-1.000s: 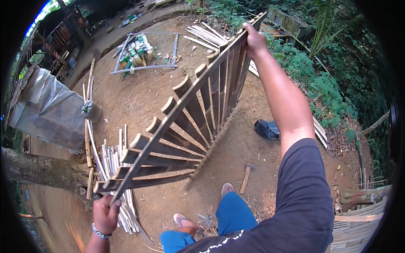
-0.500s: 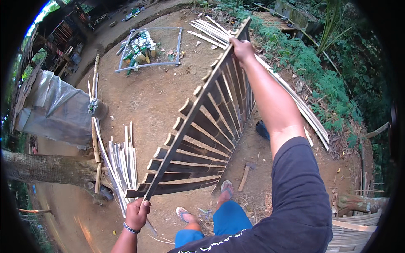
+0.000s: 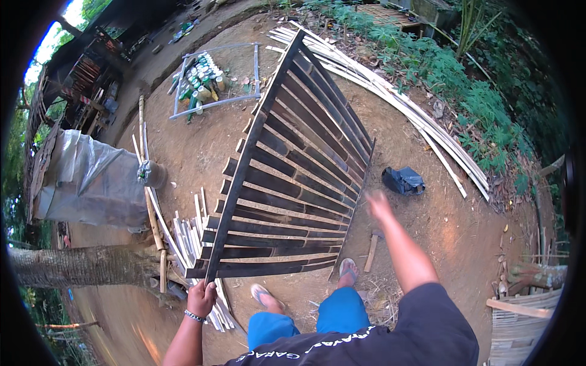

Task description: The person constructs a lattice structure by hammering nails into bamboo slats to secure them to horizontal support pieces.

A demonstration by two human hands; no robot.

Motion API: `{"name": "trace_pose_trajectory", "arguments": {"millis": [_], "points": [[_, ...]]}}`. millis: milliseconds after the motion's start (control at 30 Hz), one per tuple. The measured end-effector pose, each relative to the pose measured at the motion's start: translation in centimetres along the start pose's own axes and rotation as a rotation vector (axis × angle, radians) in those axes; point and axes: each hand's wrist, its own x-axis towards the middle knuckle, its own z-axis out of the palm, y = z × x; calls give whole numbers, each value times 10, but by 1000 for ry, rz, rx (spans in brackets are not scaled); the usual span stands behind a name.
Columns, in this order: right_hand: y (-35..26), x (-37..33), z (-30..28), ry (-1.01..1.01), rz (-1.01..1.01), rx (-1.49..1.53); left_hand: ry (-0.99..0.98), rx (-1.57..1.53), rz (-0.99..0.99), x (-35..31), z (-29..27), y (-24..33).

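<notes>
A slatted panel of dark split bamboo [image 3: 268, 181] stands tilted in front of me, its slats fixed between two long rails with gaps between them. My left hand [image 3: 200, 299], with a chain bracelet at the wrist, is closed around the lower near end of the left rail. My right hand [image 3: 379, 206] is off the panel, just right of its right rail. It is smeared by motion, so its fingers cannot be made out. Near that rail's lower part lies a wooden-handled tool [image 3: 371, 251] with a dark head.
A black plastic bag [image 3: 404, 181] lies right of the panel. Long pale strips [image 3: 421, 122] stretch along the plants; shorter strips [image 3: 189, 235] lie at left. Bottles [image 3: 204, 79] sit inside a stick frame [image 3: 213, 110]. A trunk [image 3: 79, 265] and a plastic-covered structure [image 3: 91, 183] stand left.
My right hand has let go of the upper end of the left rail and come down toward the right rail. The panel has leaned over and shows more of its face. My left hand keeps its hold.
</notes>
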Motion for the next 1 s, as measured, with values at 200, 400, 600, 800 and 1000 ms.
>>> {"name": "trace_pose_trajectory", "arguments": {"millis": [200, 400, 600, 800, 1000], "points": [[340, -194, -123, 189, 289, -1103, -131, -115, 29, 84, -12, -48], [435, -398, -28, 267, 696, -705, -230, -257, 18, 135, -24, -110], [383, -370, 99, 171, 267, -775, -227, -369, -85, 177, -27, -158], [321, -312, 118, 230, 228, -474, -177, -326, -167, 217, 16, -231], [381, -251, 30, 457, 300, -559, -111, -380, -264, 251, 29, -299]]}}
